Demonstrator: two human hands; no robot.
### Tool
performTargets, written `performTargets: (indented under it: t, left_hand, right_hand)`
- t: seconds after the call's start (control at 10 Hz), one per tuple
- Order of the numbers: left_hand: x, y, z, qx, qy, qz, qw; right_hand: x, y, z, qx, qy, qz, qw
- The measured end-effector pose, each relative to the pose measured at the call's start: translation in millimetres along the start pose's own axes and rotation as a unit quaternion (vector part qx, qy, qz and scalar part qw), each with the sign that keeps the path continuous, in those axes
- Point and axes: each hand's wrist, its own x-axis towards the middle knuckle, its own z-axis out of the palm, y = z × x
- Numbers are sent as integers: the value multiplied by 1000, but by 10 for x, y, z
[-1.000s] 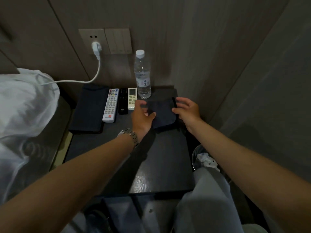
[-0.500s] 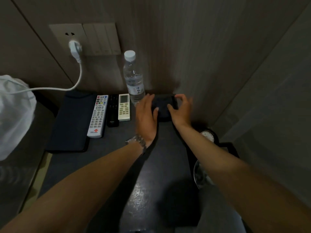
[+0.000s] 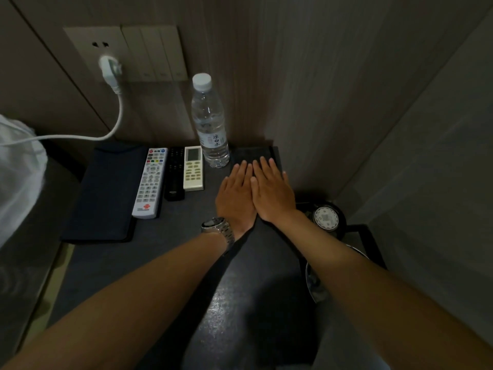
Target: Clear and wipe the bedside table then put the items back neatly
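Observation:
A folded dark cloth (image 3: 253,154) lies in the back right corner of the dark bedside table (image 3: 170,249). My left hand (image 3: 236,197) and my right hand (image 3: 272,190) lie flat on it side by side, fingers straight and together, covering most of it. To the left stand a clear water bottle (image 3: 210,124), a cream remote (image 3: 193,168), a black remote (image 3: 174,173) and a white remote (image 3: 149,182) in a row. A dark flat folder (image 3: 106,190) lies at the far left.
A white plug and cable (image 3: 112,73) run from the wall socket to the left. White bedding (image 3: 18,166) is at the left edge. A round dark object with a white label (image 3: 326,217) and a bin (image 3: 314,284) sit low to the right of the table.
Both hands have gone from holding the cloth's edges to lying flat on top of it. The cloth has moved back into the corner beside the bottle.

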Motion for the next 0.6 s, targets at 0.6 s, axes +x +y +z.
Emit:
performTargets:
  t: [0.6]
  left_hand:
    - [-136,35,-293,-35,4,-6,999]
  right_hand:
    - [-199,-89,-249,23,-21,2,999]
